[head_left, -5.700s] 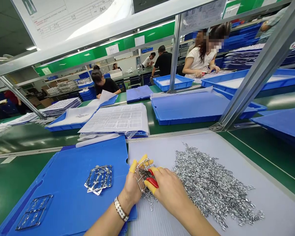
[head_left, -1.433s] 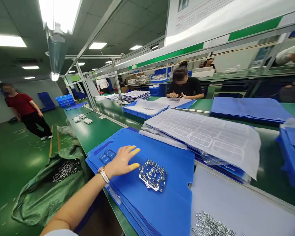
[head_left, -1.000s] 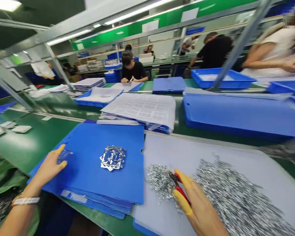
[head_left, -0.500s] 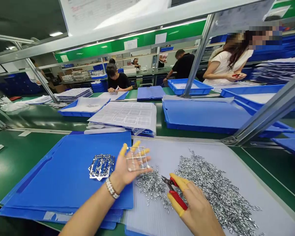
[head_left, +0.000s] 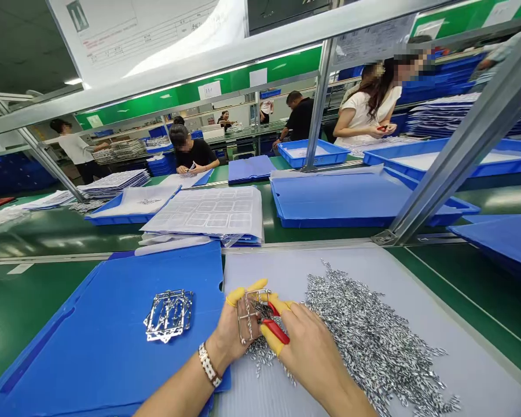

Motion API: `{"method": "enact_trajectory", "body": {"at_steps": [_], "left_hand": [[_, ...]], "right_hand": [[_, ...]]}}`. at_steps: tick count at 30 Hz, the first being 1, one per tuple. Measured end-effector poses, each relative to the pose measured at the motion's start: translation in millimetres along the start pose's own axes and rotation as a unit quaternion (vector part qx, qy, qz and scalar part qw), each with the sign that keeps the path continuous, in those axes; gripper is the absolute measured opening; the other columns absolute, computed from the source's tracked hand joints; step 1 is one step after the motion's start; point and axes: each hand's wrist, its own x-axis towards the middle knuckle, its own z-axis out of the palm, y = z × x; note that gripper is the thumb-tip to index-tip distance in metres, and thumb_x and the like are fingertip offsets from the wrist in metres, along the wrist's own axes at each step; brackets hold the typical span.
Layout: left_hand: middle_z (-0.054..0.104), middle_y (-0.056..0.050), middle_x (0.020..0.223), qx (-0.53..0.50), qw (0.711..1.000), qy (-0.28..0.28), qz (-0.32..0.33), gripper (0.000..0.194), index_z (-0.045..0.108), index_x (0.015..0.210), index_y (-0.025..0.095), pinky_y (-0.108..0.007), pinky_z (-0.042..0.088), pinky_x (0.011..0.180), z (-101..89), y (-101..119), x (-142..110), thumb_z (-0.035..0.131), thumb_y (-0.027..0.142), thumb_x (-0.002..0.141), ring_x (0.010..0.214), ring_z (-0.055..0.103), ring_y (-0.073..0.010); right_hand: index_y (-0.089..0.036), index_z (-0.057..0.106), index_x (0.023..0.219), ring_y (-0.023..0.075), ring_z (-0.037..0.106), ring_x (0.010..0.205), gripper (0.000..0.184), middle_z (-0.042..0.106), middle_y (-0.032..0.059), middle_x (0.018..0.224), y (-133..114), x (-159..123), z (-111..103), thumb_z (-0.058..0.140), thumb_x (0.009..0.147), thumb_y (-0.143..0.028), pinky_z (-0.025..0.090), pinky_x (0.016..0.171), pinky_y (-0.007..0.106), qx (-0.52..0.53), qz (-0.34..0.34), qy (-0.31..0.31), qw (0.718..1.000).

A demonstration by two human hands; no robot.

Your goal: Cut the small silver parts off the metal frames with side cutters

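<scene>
Left hand (head_left: 231,335) grasping metal frame (head_left: 248,315); right hand (head_left: 310,356) clenching red-handled side cutters (head_left: 275,331). Frame stack (head_left: 169,315) left of large loose metal pile (head_left: 373,341).

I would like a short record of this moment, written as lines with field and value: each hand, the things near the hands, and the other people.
Left hand: holds a metal frame; yellow finger covers on the fingers.
Right hand: holds red-handled pliers, tips at the frame.
Under the hands: grey plastic board with a heap of small metal pieces.
Beside the left hand: blue plastic sheet with stacked metal frames.
Other people: a person in black and a person in white, both further along the bench.
</scene>
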Motion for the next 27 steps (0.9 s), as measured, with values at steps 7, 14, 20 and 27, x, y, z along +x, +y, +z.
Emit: {"method": "enact_trajectory", "body": {"at_steps": [7,14,20,27], "left_hand": [[0.067,-0.014,0.107,0.025,0.997,0.055,0.055,0.054,0.056,0.125,0.010,-0.038,0.040,0.092,5.2,-2.5,-1.2,0.047,0.042,0.083,0.095,0.061,-0.0257],[0.066,-0.013,0.110,0.065,0.991,0.071,0.096,0.057,0.058,0.125,0.015,-0.041,0.041,0.090,2.1,-6.7,0.0,0.044,0.054,0.085,0.089,0.062,-0.0243],[0.065,-0.013,0.114,0.111,0.984,0.060,0.123,0.050,0.062,0.119,0.015,-0.041,0.041,0.092,-3.4,-6.9,-0.4,0.051,0.049,0.083,0.094,0.060,-0.0251],[0.066,-0.012,0.112,0.154,0.978,0.045,0.134,0.049,0.062,0.119,0.017,-0.043,0.042,0.092,-2.3,-6.8,-3.3,0.052,0.048,0.082,0.098,0.060,-0.0274]], "right_hand": [[-0.022,0.061,0.103,0.0240,0.061,0.083,0.026,0.065,0.0056,0.089,-11.3,5.4,-2.8,0.058,0.078,-0.028,0.046,0.074,0.039,-0.007,0.054,-0.088,0.995],[-0.023,0.061,0.107,0.0236,0.061,0.086,0.029,0.066,0.0047,0.091,-16.4,10.1,-4.5,0.055,0.080,-0.029,0.046,0.078,0.038,0.035,0.090,-0.122,0.988],[-0.023,0.060,0.114,0.0242,0.062,0.088,0.038,0.067,0.0058,0.096,-16.3,13.0,-8.5,0.059,0.077,-0.032,0.046,0.078,0.038,0.058,0.094,-0.133,0.985],[-0.023,0.061,0.112,0.0222,0.063,0.086,0.036,0.068,0.0051,0.097,-18.3,11.9,-13.1,0.057,0.077,-0.028,0.047,0.075,0.035,0.072,0.087,-0.119,0.986]]}}
